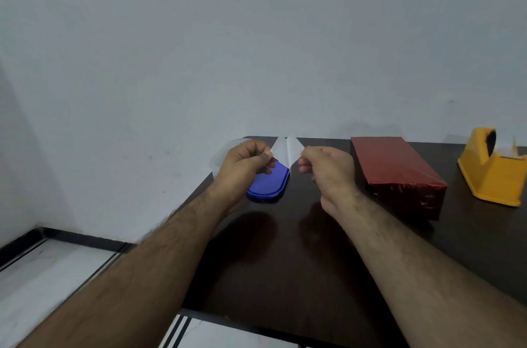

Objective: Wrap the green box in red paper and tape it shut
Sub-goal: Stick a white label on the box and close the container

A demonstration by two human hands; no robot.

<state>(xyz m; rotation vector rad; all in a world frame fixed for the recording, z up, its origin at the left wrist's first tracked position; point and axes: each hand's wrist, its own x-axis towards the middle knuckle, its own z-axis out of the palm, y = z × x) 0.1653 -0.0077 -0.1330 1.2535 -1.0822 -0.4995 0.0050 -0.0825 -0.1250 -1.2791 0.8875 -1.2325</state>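
A box wrapped in shiny red paper point(396, 171) lies on the dark table point(285, 262), right of my hands. No green shows on it. My left hand point(245, 165) and my right hand point(328, 168) are raised above the table and pinch the two ends of a clear piece of tape point(286, 151) between thumb and fingers. The tape is creased down its middle and stretched between both hands. Neither hand touches the wrapped box.
A yellow tape dispenser point(493, 171) stands at the far right of the table. A blue lid point(269, 182) lies under my hands, with a clear plastic container point(221, 158) behind my left hand. A white wall rises behind the table; tiled floor point(42, 267) lies left.
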